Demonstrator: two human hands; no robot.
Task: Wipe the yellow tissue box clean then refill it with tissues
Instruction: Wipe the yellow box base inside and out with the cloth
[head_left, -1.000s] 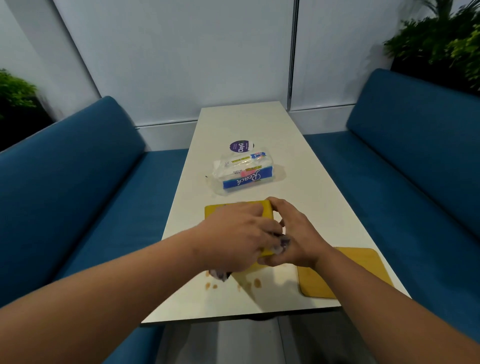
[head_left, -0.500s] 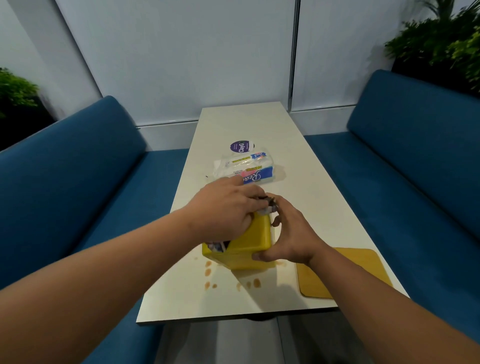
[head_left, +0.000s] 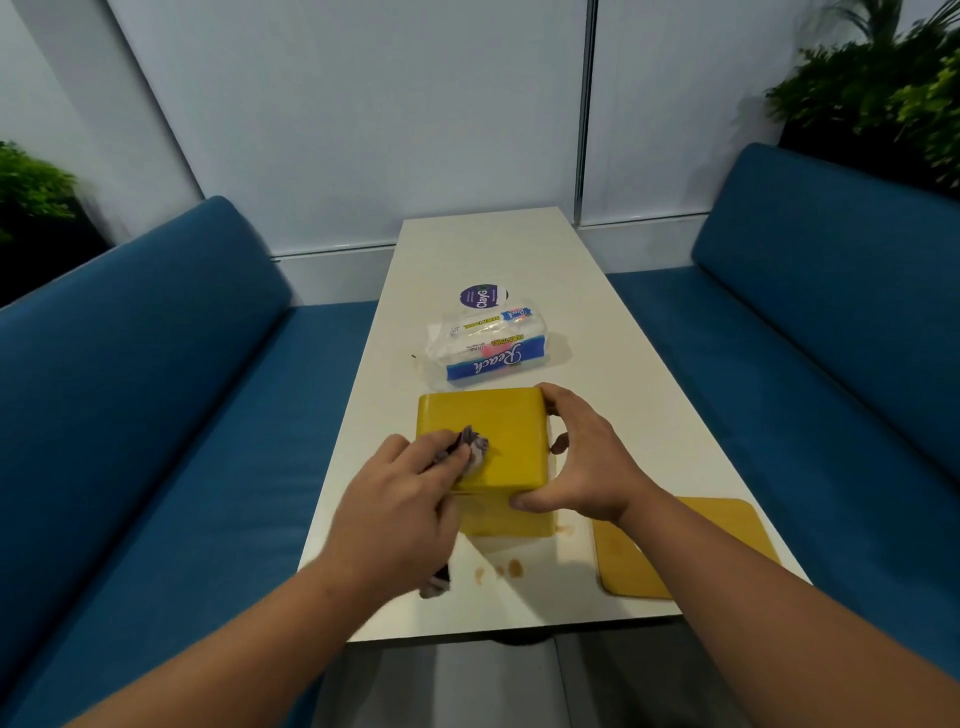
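Note:
The yellow tissue box (head_left: 498, 426) stands on the white table (head_left: 597, 332), its smooth closed face turned up. My right hand (head_left: 582, 462) grips its right side, thumb on the near face and fingers on the far corner. My left hand (head_left: 400, 504) presses a crumpled grey-purple cloth (head_left: 470, 449) onto the box's top left part; a tail of the cloth hangs below my palm. Just behind the box lies a plastic pack of tissues (head_left: 488, 345) with a blue label. The flat yellow lid (head_left: 685, 545) rests on the table at the near right.
Brown spill drops (head_left: 501, 569) mark the table in front of the box. A round purple sticker (head_left: 483, 296) sits beyond the tissue pack. Blue benches (head_left: 156, 415) flank the table on both sides, with plants in the far corners and a white wall behind.
The box has been turned so its broad closed face points up. My left hand with the cloth has slid back from the far edge toward the near left of the top.

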